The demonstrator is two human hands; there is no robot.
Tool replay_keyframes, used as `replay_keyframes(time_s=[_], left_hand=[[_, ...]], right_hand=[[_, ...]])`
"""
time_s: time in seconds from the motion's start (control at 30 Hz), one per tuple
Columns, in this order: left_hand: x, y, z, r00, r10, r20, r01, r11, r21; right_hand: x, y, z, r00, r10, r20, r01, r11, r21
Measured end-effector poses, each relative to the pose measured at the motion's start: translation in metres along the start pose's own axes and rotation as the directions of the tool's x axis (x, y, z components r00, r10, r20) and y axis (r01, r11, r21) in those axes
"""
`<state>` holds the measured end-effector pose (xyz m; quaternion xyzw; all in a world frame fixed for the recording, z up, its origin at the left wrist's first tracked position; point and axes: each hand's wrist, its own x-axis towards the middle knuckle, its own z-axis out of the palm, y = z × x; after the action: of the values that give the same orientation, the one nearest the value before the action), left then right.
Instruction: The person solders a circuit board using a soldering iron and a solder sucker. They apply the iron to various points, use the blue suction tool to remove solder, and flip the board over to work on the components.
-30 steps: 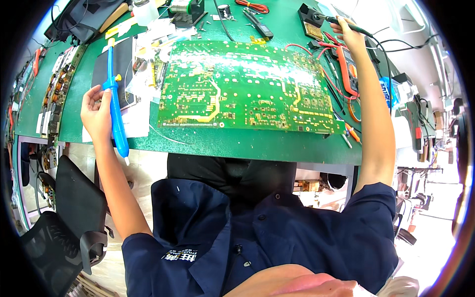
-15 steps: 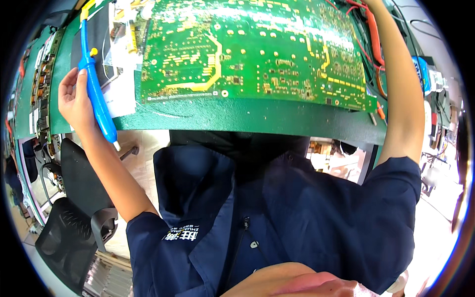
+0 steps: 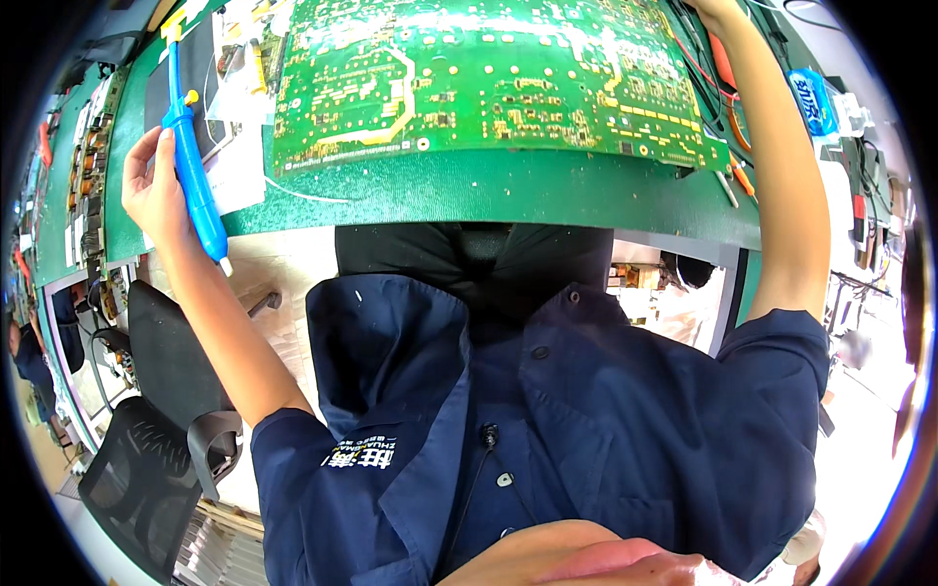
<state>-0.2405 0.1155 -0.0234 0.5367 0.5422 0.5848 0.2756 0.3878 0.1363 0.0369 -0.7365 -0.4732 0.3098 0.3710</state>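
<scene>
My left hand is closed on a blue desoldering pump with yellow parts, held over the left side of the green bench. My right hand reaches the top edge of the picture beyond the board's right end; its fingers are cut off, so what it holds is hidden. A large green circuit board lies on the bench between my hands, with glare along its upper part. White paper and a dark flat pad lie beside the pump.
A strip of component-laden boards lies at the left. At the right are cables, orange tools and a blue packet. A black mesh chair stands at the lower left. Another person shows at the far left rim.
The bench and board have shifted upward in the view. My right hand, earlier seen gripping a soldering iron by its stand, is now mostly beyond the top edge. My left hand still holds the pump.
</scene>
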Motion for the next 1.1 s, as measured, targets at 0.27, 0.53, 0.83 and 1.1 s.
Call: replay_keyframes(time_s=[0.27, 0.53, 0.83, 1.1], left_hand=[[0.002, 0.003, -0.013, 0.979, 0.019, 0.203, -0.004, 0.997, -0.075], [-0.070, 0.060, -0.020, 0.902, 0.420, 0.095, -0.412, 0.778, 0.473], [-0.164, 0.130, 0.135, 0.383, 0.768, 0.514, -0.904, 0.426, 0.036], [-0.154, 0.128, 0.171, 0.129, 0.846, 0.517, -0.986, 0.165, -0.024]], right_hand=[[-0.173, -0.068, 0.013, 0.971, -0.192, 0.142, 0.199, 0.980, -0.032], [-0.309, -0.043, 0.038, 0.767, -0.523, -0.372, 0.493, 0.851, -0.180], [-0.360, 0.002, 0.150, 0.837, -0.382, -0.392, 0.440, 0.895, 0.068], [-0.345, -0.006, 0.169, 0.982, 0.035, -0.187, 0.173, 0.247, 0.953]])
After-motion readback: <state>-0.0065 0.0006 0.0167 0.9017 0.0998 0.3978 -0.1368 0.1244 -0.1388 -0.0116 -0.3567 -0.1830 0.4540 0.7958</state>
